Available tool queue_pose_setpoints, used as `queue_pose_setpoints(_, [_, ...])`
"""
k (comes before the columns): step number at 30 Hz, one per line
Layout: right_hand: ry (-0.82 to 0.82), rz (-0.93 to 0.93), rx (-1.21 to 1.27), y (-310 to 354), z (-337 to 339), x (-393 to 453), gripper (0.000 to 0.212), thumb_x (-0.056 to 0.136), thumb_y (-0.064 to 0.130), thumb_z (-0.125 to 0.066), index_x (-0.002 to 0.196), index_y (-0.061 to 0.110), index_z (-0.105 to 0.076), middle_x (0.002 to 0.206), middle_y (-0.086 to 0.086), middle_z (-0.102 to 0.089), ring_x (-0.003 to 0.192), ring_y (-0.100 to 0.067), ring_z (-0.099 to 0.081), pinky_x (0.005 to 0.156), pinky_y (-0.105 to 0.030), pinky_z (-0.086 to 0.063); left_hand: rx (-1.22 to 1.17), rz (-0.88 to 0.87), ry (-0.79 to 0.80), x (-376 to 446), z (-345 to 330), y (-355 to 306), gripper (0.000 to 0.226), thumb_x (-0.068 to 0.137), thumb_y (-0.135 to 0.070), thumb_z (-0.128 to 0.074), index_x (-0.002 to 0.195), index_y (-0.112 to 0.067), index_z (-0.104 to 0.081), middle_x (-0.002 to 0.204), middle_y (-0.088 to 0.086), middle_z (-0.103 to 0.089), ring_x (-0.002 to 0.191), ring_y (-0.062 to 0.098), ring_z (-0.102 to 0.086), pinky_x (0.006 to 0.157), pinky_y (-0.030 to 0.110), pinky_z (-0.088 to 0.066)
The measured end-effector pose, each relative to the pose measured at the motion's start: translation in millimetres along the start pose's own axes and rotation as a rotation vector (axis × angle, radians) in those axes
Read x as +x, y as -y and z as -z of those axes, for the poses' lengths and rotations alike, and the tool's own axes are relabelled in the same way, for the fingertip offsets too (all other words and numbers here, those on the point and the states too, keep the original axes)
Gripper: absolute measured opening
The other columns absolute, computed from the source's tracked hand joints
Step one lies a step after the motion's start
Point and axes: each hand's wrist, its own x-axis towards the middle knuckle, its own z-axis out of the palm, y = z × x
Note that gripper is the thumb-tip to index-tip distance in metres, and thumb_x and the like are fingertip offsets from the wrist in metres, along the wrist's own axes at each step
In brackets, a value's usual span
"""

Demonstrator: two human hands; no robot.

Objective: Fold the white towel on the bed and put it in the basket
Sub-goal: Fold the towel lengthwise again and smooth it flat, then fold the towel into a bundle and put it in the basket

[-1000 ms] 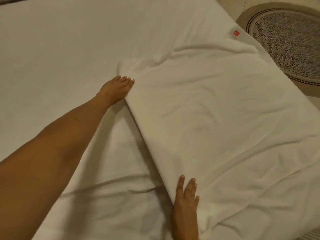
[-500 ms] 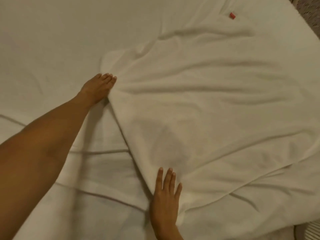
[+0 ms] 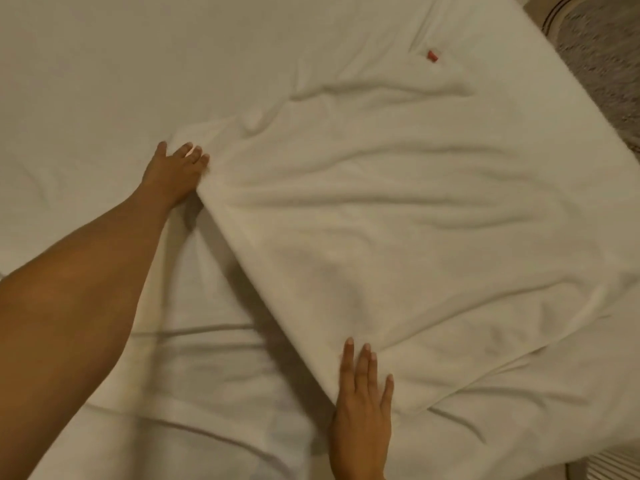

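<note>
We see a white towel (image 3: 398, 237) on a white bed (image 3: 138, 64), a tiny red tag (image 3: 432, 56), and a speckled grey rug (image 3: 602, 46).

Left hand (image 3: 173, 174): thumb now splayed away from the fingers (image 3: 197, 155), which earlier lay together at the towel's far corner.
White towel (image 3: 398, 237): more rumpled than a second ago, with new creases across its top.
Rug (image 3: 602, 53): back in view at upper right.
</note>
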Motion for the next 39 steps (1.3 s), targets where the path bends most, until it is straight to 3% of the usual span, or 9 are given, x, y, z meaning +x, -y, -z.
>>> queue_pose_setpoints(4, [-0.087, -0.057, -0.071, -41.1, 45.1, 46.8, 0.104, 0.044, -0.003, -0.074, 0.141, 0.007, -0.038, 0.141, -0.021, -0.046, 0.131, -0.028, -0.036, 0.112, -0.047, -0.006, 0.020, 0.019, -0.077, 23.4, 58.6, -12.9, 0.055, 0.097, 0.001, -0.028, 0.150, -0.007, -0.016, 0.159, 0.007, -0.016, 0.148, 0.021, -0.014, 0.113, 0.052, -0.023])
queue_pose_setpoints(8, [-0.190, -0.138, -0.119, -90.3, 81.5, 100.6, 0.088, 0.059, -0.005, -0.054, 0.143, 0.007, -0.030, 0.140, -0.024, -0.045, 0.130, -0.035, -0.044, 0.111, -0.050, -0.004, -0.066, 0.009, -0.185, 64.1, 133.3, -43.0, 0.055, 0.096, 0.001, -0.034, 0.149, -0.006, -0.019, 0.158, 0.010, -0.018, 0.147, 0.024, -0.015, 0.109, 0.055, -0.029])
queue_pose_setpoints(11, [-0.215, -0.178, -0.120, -128.6, 102.9, 137.9, 0.089, 0.055, -0.002, -0.063, 0.140, 0.003, -0.038, 0.137, -0.027, -0.046, 0.127, -0.041, -0.045, 0.108, -0.055, -0.011, -0.210, -0.016, -0.229, 95.0, 191.2, -80.0, 0.054, 0.097, 0.004, -0.031, 0.149, -0.004, -0.020, 0.159, 0.012, -0.015, 0.148, 0.026, -0.011, 0.106, 0.056, -0.033])
queue_pose_setpoints(15, [-0.135, -0.314, -0.177, -180.8, 126.5, 181.2, 0.095, 0.064, -0.001, -0.074, 0.146, 0.008, -0.026, 0.147, -0.023, -0.035, 0.138, -0.037, -0.030, 0.111, -0.059, -0.011, -0.383, -0.051, -0.274, 136.1, 254.4, -139.3, 0.054, 0.097, 0.007, -0.030, 0.149, -0.002, -0.020, 0.159, 0.013, -0.013, 0.148, 0.028, -0.010, 0.106, 0.053, -0.035])
queue_pose_setpoints(19, [-0.150, -0.391, -0.167, -228.2, 144.5, 216.5, 0.077, 0.086, 0.002, -0.048, 0.150, 0.013, -0.007, 0.156, -0.017, -0.015, 0.145, -0.031, -0.008, 0.113, -0.053, 0.005, -0.447, -0.106, -0.310, 177.6, 303.2, -192.8, 0.053, 0.097, 0.007, -0.031, 0.148, 0.002, -0.018, 0.158, 0.018, -0.014, 0.146, 0.035, -0.011, 0.112, 0.049, -0.026])
queue_pose_setpoints(25, [-0.139, -0.494, -0.245, -287.8, 169.4, 268.1, 0.076, 0.092, 0.009, -0.043, 0.150, 0.016, 0.005, 0.159, -0.013, -0.002, 0.146, -0.028, 0.000, 0.114, -0.053, 0.006, -0.516, -0.140, -0.479, 222.8, 366.7, -245.4, 0.052, 0.096, 0.013, -0.026, 0.146, 0.012, -0.012, 0.155, 0.028, -0.014, 0.144, 0.040, -0.012, 0.117, 0.044, -0.015])
queue_pose_setpoints(32, [-0.242, -0.590, -0.313, -315.8, 174.3, 306.3, 0.090, 0.082, 0.008, -0.050, 0.149, 0.013, 0.010, 0.156, -0.022, 0.007, 0.144, -0.033, 0.012, 0.103, -0.053, 0.028, -0.699, -0.201, -0.477, 260.3, 371.4, -313.4, 0.065, 0.095, 0.004, -0.031, 0.152, -0.004, 0.000, 0.160, 0.017, 0.004, 0.148, 0.031, 0.001, 0.116, 0.053, -0.018])
queue_pose_setpoints(35, [-0.362, -0.438, -0.230, -290.6, 154.1, 305.2, 0.076, 0.078, 0.001, -0.039, 0.149, 0.008, -0.014, 0.156, -0.022, -0.009, 0.145, -0.031, -0.003, 0.110, -0.053, 0.017, -0.746, -0.128, -0.414, 242.0, 329.3, -360.1, 0.066, 0.100, -0.022, -0.034, 0.151, -0.004, 0.002, 0.160, 0.016, 0.007, 0.148, 0.029, 0.003, 0.115, 0.057, -0.012])
queue_pose_setpoints(39, [-0.251, -0.297, -0.091, -275.1, 114.8, 298.1, 0.056, 0.093, 0.024, -0.031, 0.145, 0.007, -0.029, 0.154, -0.016, -0.024, 0.143, -0.027, -0.021, 0.115, -0.049, -0.002, -0.812, -0.043, -0.283, 228.6, 293.8, -401.3, 0.065, 0.102, -0.039, -0.021, 0.151, -0.002, 0.000, 0.160, 0.015, 0.004, 0.149, 0.025, 0.003, 0.121, 0.048, -0.004])
